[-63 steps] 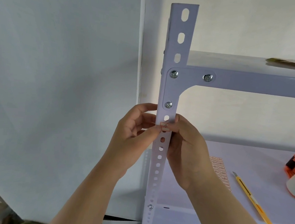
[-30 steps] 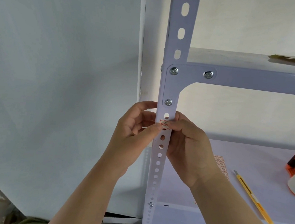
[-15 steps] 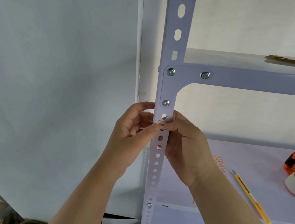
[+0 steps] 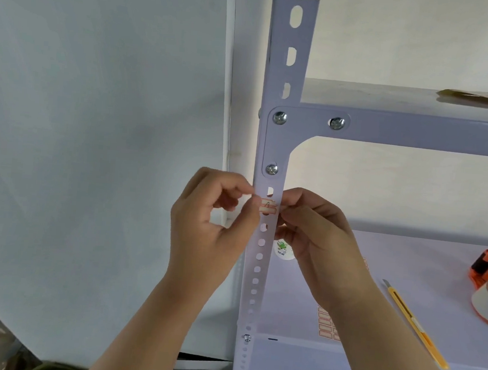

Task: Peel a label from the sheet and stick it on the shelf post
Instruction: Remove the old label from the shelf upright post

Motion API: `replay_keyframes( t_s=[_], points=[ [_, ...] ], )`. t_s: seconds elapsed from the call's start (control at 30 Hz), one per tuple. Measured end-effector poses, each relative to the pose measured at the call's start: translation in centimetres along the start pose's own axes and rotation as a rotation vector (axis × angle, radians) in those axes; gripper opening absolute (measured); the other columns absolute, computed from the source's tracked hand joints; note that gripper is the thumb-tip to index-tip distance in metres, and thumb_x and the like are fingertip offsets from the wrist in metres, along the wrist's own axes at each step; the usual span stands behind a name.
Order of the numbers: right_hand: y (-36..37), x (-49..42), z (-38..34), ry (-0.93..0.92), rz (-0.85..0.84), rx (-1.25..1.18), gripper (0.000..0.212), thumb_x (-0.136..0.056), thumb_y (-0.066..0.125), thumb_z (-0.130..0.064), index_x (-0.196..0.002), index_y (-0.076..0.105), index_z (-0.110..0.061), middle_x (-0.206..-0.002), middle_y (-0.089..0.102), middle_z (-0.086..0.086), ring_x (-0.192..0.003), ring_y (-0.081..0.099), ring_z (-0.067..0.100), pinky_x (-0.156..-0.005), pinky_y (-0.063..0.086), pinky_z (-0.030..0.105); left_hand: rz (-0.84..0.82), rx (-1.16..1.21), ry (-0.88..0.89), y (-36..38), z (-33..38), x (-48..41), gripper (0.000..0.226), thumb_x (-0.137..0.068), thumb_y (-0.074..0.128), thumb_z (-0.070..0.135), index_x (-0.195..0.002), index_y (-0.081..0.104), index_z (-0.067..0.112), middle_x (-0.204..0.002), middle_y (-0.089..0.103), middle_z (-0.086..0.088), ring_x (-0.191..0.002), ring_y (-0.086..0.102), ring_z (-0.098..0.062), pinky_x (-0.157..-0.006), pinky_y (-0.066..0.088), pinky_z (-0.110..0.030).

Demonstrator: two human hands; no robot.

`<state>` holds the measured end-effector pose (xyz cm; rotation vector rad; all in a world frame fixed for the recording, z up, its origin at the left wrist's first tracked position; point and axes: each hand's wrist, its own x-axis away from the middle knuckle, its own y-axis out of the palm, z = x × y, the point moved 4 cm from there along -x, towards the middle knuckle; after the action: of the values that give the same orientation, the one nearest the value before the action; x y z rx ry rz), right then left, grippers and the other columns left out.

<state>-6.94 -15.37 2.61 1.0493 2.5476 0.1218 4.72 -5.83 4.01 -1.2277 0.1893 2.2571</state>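
Observation:
The white perforated shelf post [image 4: 286,71] stands upright in the middle. A small red-bordered label [image 4: 268,207] marked "A" lies flat across the post, just under its lowest screw. My left hand [image 4: 213,229] is curled at the post's left edge, thumb tip touching the label's left end. My right hand [image 4: 317,240] pinches the post's right edge beside the label's right end. The label sheet [image 4: 326,327] lies on the lower shelf, partly hidden by my right forearm.
A yellow utility knife [image 4: 413,323] lies on the lower shelf board [image 4: 435,258], right of my forearm. An orange tape dispenser [image 4: 486,266] and a tape roll [image 4: 487,306] sit at the right edge. Brown paper [image 4: 474,98] rests on the upper shelf. A round sticker [image 4: 284,248] shows behind the post.
My thumbs have slid outward off the label's middle to the post's edges, so the label now shows fully. The view shifted slightly.

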Motion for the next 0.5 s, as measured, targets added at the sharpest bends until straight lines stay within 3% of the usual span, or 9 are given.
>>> replay_keyframes(
  t_s=[0.1,0.2,0.5],
  points=[
    [0.0,0.0,-0.2,-0.010,-0.027,0.037,0.029,-0.083,0.049,-0.009,-0.078,0.076,-0.018,-0.076,0.071,0.004,-0.071,0.059,0.022,-0.070,0.044,0.035,-0.030,-0.226,0.233,0.3,1.0,0.1,0.008,-0.083,0.074,0.000,-0.082,0.075,0.008,-0.076,0.067,-0.004,-0.070,0.061,-0.017,-0.067,0.052,-0.026],
    [-0.1,0.1,-0.1,-0.013,-0.053,0.035,0.029,-0.083,0.048,-0.007,-0.079,0.074,-0.017,-0.079,0.070,0.008,-0.072,0.058,0.022,-0.069,0.044,0.034,-0.031,-0.376,0.367,0.7,1.3,0.2,0.008,-0.088,0.073,0.009,-0.087,0.080,0.010,-0.075,0.071,-0.006,-0.067,0.065,-0.023,-0.064,0.053,-0.032],
    [0.1,0.3,-0.5,-0.010,-0.079,0.023,0.029,-0.083,0.048,-0.008,-0.074,0.073,-0.021,-0.074,0.069,0.001,-0.069,0.058,0.016,-0.067,0.043,0.032,0.043,-0.514,0.510,1.0,1.6,0.1,0.016,-0.090,0.071,0.012,-0.077,0.080,0.010,-0.065,0.070,-0.006,-0.055,0.062,-0.027,-0.054,0.052,-0.035]
  ],
)
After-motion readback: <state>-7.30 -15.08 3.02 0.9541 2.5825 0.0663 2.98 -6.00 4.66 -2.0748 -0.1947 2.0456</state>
